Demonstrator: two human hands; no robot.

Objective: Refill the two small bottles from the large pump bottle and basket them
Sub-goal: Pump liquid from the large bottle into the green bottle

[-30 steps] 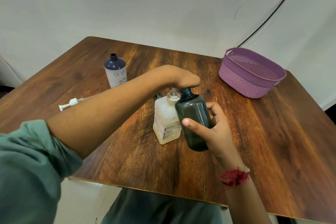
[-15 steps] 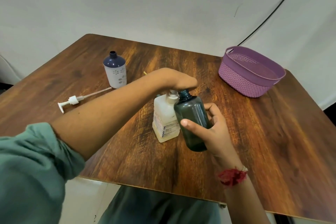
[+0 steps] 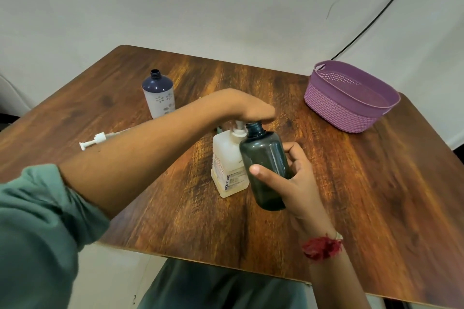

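My right hand (image 3: pixel 296 180) grips a dark smoky-green small bottle (image 3: pixel 266 165), uncapped, and holds it up against the large pale pump bottle (image 3: pixel 227 165) at the table's middle. My left hand (image 3: pixel 248 108) lies palm-down over the white pump head and presses on it; its fingers are mostly hidden. The dark bottle's open neck sits just under that hand, beside the pump. A second small bottle (image 3: pixel 158 94), white with a dark blue shoulder and an open neck, stands upright at the back left. The purple basket (image 3: pixel 349 108) sits at the back right.
A loose white pump dispenser with its long tube (image 3: pixel 96 140) lies on the wooden table (image 3: pixel 376 195) at the left, partly behind my left forearm. A black cable (image 3: pixel 391 2) runs down the white wall behind the basket.
My left hand has pushed down a little on the pump head and stays there. The dark bottle in my right hand has kept its place beside the pump.
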